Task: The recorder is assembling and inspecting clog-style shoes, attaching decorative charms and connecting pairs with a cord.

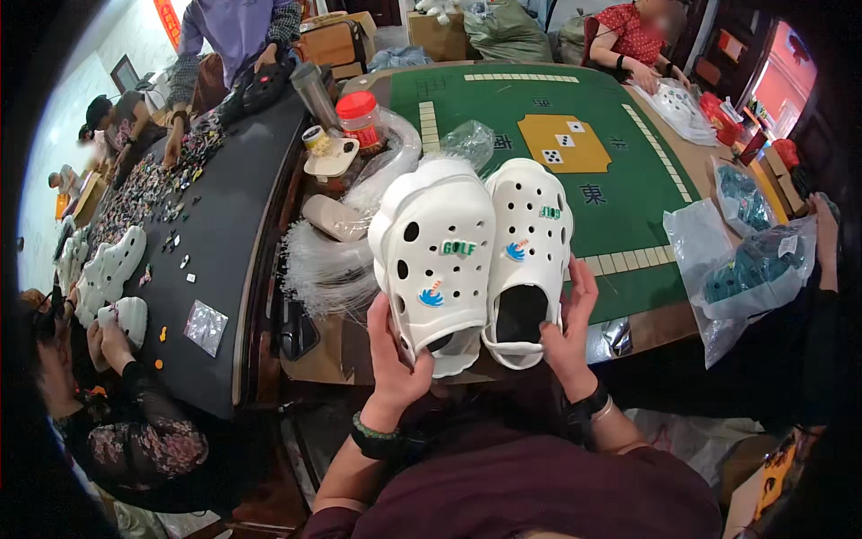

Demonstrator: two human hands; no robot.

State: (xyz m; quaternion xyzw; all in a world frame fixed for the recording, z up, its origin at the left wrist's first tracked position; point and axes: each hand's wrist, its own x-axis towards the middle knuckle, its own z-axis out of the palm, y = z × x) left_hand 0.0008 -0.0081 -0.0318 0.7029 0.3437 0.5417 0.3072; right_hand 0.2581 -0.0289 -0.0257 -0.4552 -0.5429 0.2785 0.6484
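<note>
Shoes (476,269) are positioned above the near edge of the surface (660,328), their near ends grasped by the left hand (395,373) and right hand (570,346); even side pressure should hold the pair aligned.

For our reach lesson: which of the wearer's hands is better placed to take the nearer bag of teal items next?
Probably the right hand: it holds the white clogs on the side toward the bag; the left hand holds them on the far side. The right would first need to let go.
</note>
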